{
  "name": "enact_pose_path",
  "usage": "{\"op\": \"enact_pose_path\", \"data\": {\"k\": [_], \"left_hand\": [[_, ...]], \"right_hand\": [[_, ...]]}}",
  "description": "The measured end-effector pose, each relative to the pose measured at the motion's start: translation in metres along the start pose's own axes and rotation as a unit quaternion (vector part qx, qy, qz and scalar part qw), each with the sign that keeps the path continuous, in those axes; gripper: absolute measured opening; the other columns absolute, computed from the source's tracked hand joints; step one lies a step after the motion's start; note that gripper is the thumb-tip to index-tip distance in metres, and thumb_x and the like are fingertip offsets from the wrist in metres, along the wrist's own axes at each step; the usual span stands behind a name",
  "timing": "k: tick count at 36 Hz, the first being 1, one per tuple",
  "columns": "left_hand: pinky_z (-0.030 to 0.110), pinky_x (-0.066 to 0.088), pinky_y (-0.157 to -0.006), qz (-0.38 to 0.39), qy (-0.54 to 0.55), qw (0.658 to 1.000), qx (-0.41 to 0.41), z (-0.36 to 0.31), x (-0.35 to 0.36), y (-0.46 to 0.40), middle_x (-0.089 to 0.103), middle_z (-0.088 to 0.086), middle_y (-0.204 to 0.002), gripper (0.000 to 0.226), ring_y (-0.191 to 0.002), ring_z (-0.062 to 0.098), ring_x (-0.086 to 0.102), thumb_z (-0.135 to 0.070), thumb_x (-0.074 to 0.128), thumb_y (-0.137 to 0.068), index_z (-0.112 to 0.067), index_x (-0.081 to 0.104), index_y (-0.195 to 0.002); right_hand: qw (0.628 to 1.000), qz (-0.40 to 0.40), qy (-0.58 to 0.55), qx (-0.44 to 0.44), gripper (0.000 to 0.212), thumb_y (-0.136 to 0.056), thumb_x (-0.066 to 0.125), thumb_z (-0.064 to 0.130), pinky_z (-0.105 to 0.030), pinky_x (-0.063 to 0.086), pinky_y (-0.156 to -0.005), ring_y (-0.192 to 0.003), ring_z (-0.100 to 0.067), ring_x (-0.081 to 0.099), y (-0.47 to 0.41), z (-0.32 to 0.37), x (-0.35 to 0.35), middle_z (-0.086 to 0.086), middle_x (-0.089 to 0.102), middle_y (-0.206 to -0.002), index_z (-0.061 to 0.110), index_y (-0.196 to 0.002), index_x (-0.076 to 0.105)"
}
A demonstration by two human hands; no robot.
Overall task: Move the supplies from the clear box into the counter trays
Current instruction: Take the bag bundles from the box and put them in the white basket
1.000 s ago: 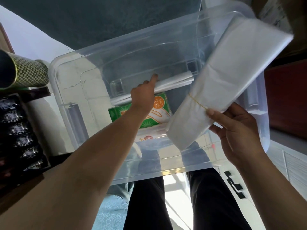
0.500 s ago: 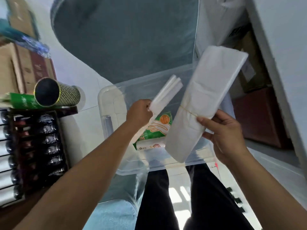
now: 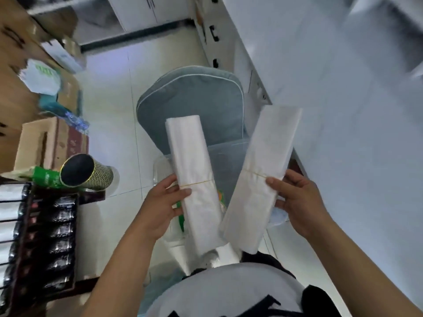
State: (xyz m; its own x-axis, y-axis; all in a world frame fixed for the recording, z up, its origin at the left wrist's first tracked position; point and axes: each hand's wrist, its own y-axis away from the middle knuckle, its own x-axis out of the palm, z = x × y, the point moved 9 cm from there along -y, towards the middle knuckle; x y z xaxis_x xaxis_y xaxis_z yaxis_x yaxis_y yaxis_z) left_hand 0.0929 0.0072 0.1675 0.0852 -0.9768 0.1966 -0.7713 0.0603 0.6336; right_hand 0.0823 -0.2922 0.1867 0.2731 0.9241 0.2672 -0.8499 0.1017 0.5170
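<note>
above clear box (image 3: 231,154): each hand's grip clamped on one bag bundle; l (image 3: 160,208), r (image 3: 299,202).

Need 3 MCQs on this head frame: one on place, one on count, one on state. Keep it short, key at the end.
1. Where is the clear box?
A. On the cardboard cartons at left
B. Below and behind the two bundles, in front of the grey cushion
C. On the white counter at right

2. How many white bag bundles are held up?
A. One
B. Two
C. Three

3. What is the left hand doing?
A. Hanging open and idle
B. Pressing flat on the floor
C. Gripping the narrower bundle near its rubber band

Key: 1 B, its clear wall shows between the bundles, with the cushion beyond. 2 B, the narrower bundle is in the left hand and the wider bundle is in the right hand. 3 C, thumb and fingers curl round the bundle beside the yellow band.
</note>
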Motion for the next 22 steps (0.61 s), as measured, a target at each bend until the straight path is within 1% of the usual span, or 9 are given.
{"op": "enact_pose_path", "data": {"k": [3, 6, 8, 11, 15, 19, 22], "left_hand": [[0.037, 0.059, -0.072, 0.026, -0.03, 0.999, 0.012, -0.005, 0.005, 0.009, 0.074, 0.003, -0.115, 0.042, -0.1, 0.023, 0.072, -0.001, 0.071, -0.084, -0.023, 0.068, -0.12], [0.035, 0.059, -0.069, 0.049, -0.04, 0.998, 0.005, 0.0, 0.005, 0.018, 0.075, 0.002, -0.112, 0.041, -0.095, 0.021, 0.072, 0.0, 0.068, -0.086, -0.02, 0.066, -0.122], [0.036, 0.06, -0.073, 0.091, -0.043, 0.995, 0.0, 0.006, 0.013, 0.024, 0.075, 0.003, -0.112, 0.038, -0.094, 0.021, 0.073, -0.001, 0.066, -0.088, -0.019, 0.066, -0.121], [0.038, 0.057, -0.077, 0.163, -0.042, 0.986, -0.01, 0.016, 0.037, 0.031, 0.073, 0.007, -0.116, 0.037, -0.096, 0.022, 0.071, -0.001, 0.064, -0.089, -0.016, 0.066, -0.123], [0.03, 0.058, -0.065, 0.274, -0.082, 0.958, -0.01, 0.029, 0.09, 0.051, 0.073, 0.008, -0.118, 0.035, -0.094, 0.019, 0.072, -0.003, 0.064, -0.087, -0.019, 0.069, -0.119], [0.028, 0.057, -0.063, 0.375, -0.12, 0.919, 0.001, 0.04, 0.149, 0.086, 0.073, 0.005, -0.117, 0.038, -0.094, 0.019, 0.073, -0.013, 0.072, -0.08, -0.026, 0.071, -0.116], [0.027, 0.055, -0.061, 0.427, -0.152, 0.892, 0.003, 0.051, 0.187, 0.115, 0.073, 0.005, -0.117, 0.047, -0.096, 0.018, 0.073, -0.019, 0.079, -0.074, -0.027, 0.069, -0.119]], "right_hand": [[0.998, -0.046, 0.009, -0.046, 0.031, -0.076, 0.076, 0.007, -0.038, 0.061, -0.07, -0.09, -0.031, 0.074, 0.034, 0.016, -0.013, -0.014, 0.076, -0.104, 0.006, -0.107, 0.073], [0.992, -0.095, 0.011, -0.085, 0.029, -0.077, 0.077, 0.007, -0.034, 0.059, -0.066, -0.088, -0.031, 0.074, 0.078, 0.021, -0.027, -0.016, 0.075, -0.104, 0.008, -0.106, 0.074], [0.986, -0.131, -0.002, -0.106, 0.031, -0.076, 0.078, 0.009, -0.035, 0.058, -0.068, -0.09, -0.033, 0.073, 0.109, 0.018, -0.039, -0.017, 0.075, -0.104, 0.01, -0.106, 0.075], [0.972, -0.191, -0.026, -0.132, 0.037, -0.074, 0.08, 0.011, -0.036, 0.058, -0.069, -0.092, -0.032, 0.073, 0.157, 0.006, -0.059, -0.015, 0.075, -0.104, 0.014, -0.109, 0.074], [0.948, -0.272, -0.054, -0.157, 0.041, -0.068, 0.082, 0.018, -0.034, 0.058, -0.066, -0.088, -0.028, 0.074, 0.23, -0.016, -0.09, -0.012, 0.076, -0.101, 0.015, -0.109, 0.074], [0.92, -0.344, -0.065, -0.179, 0.036, -0.07, 0.079, 0.015, -0.034, 0.058, -0.064, -0.086, -0.026, 0.075, 0.309, -0.028, -0.126, -0.014, 0.076, -0.102, 0.014, -0.106, 0.075], [0.888, -0.403, -0.08, -0.208, 0.038, -0.065, 0.081, 0.018, -0.034, 0.058, -0.062, -0.083, -0.024, 0.075, 0.372, -0.035, -0.156, -0.012, 0.076, -0.101, 0.016, -0.103, 0.075]]}}
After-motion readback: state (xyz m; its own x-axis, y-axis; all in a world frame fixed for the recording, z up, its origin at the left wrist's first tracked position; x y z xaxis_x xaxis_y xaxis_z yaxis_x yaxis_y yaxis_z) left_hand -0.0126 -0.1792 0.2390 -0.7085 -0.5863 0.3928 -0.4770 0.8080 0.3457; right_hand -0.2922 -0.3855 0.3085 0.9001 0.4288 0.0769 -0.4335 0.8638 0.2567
